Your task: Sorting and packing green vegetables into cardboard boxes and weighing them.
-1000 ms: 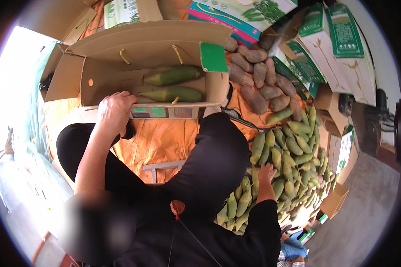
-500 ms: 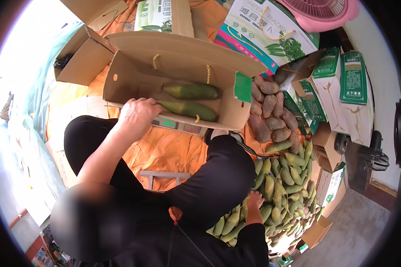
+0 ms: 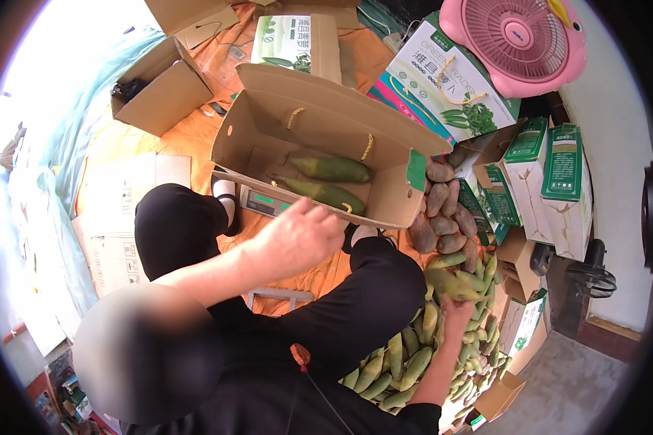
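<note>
Centre of the frame, left hand: loosely curled, holding nothing, just below the box rim.
Lower right, right hand: gripping a long green mango lifted off the heap of green mangoes.
Upper centre, open brown cardboard box: two green mangoes lie inside, over a grey weighing scale.
Upper right: pink plastic fan.
</note>
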Motion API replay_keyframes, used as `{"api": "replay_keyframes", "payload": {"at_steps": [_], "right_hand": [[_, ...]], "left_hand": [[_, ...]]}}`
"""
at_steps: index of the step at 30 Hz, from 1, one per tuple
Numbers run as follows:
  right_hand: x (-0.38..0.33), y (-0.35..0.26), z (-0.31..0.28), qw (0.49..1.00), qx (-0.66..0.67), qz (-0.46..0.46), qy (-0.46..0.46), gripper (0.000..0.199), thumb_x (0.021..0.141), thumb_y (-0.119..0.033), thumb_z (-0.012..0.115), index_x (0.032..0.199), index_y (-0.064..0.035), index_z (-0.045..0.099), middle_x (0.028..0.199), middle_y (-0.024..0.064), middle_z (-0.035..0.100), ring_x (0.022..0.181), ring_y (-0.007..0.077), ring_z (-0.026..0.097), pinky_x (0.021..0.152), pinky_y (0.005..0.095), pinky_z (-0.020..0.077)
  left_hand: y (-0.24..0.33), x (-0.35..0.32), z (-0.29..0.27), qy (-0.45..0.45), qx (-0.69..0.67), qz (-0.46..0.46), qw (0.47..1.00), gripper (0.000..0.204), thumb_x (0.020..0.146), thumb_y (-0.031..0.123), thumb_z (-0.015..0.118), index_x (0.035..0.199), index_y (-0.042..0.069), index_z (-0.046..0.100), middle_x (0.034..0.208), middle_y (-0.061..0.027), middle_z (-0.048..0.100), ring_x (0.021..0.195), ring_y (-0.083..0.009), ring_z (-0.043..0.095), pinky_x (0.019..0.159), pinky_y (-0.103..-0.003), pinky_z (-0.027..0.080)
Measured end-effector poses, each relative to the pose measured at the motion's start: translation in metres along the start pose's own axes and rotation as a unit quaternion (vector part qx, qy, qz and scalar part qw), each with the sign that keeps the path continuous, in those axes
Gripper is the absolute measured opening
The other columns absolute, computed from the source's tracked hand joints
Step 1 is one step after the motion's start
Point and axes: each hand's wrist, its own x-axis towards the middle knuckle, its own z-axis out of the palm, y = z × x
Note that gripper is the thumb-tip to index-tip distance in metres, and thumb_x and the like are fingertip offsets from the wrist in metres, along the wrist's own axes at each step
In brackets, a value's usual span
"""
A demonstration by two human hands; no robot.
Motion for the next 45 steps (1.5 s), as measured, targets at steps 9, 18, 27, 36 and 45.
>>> {"api": "replay_keyframes", "payload": {"at_steps": [9, 18, 27, 36, 45], "right_hand": [[0.010, -0.239, 0.116, 0.928, 0.138, -0.208, -0.276, 0.062, 0.073, 0.010, 0.068, 0.127, 0.0002, 0.040, 0.128, 0.0172, 0.049, 0.100, 0.0239, 0.061, 0.076, 0.0323, 0.0573], [0.083, -0.217, 0.290, 0.851, -0.077, -0.237, -0.463, 0.051, 0.069, 0.003, 0.073, 0.112, -0.0100, 0.049, 0.099, 0.0014, 0.055, 0.091, 0.0116, 0.055, 0.077, 0.0265, 0.0459], [0.122, -0.165, 0.389, 0.840, -0.081, -0.183, -0.504, 0.060, 0.080, -0.009, 0.069, 0.133, -0.0063, 0.041, 0.115, 0.0133, 0.058, 0.097, 0.0192, 0.061, 0.078, 0.0293, 0.0519], [0.150, -0.133, 0.344, 0.888, -0.195, 0.044, -0.415, 0.065, 0.087, -0.022, 0.063, 0.140, 0.0008, 0.034, 0.123, 0.0205, 0.055, 0.091, 0.0286, 0.065, 0.066, 0.0355, 0.0551], [0.127, -0.135, 0.378, 0.782, -0.385, -0.149, -0.467, 0.046, 0.073, -0.031, 0.070, 0.099, 0.0068, 0.067, 0.101, 0.0250, 0.066, 0.097, 0.0328, 0.065, 0.085, 0.0392, 0.0511]], "left_hand": [[0.017, -0.015, 0.043, -0.134, 0.048, 0.058, 0.988, 0.013, 0.076, 0.016, 0.058, 0.083, 0.010, 0.067, 0.083, -0.0013, 0.058, 0.085, -0.0195, 0.059, 0.077, -0.037, 0.044], [0.008, -0.009, 0.030, -0.005, -0.010, 0.101, 0.995, 0.017, 0.075, 0.021, 0.058, 0.084, 0.011, 0.068, 0.093, -0.0020, 0.058, 0.103, -0.0222, 0.054, 0.095, -0.048, 0.040], [-0.007, -0.007, 0.015, 0.004, 0.021, 0.042, 0.999, 0.029, 0.076, 0.024, 0.058, 0.101, 0.011, 0.070, 0.130, -0.0097, 0.051, 0.129, -0.0281, 0.040, 0.102, -0.056, 0.035], [-0.007, 0.008, 0.017, -0.069, -0.011, 0.006, 0.998, 0.038, 0.081, 0.020, 0.056, 0.116, 0.005, 0.061, 0.143, -0.0099, 0.038, 0.133, -0.0301, 0.036, 0.105, -0.055, 0.034], [-0.002, 0.022, 0.018, -0.074, -0.008, 0.020, 0.997, 0.040, 0.073, 0.014, 0.068, 0.110, 0.005, 0.060, 0.138, -0.0102, 0.041, 0.127, -0.0305, 0.041, 0.103, -0.051, 0.036]]}}
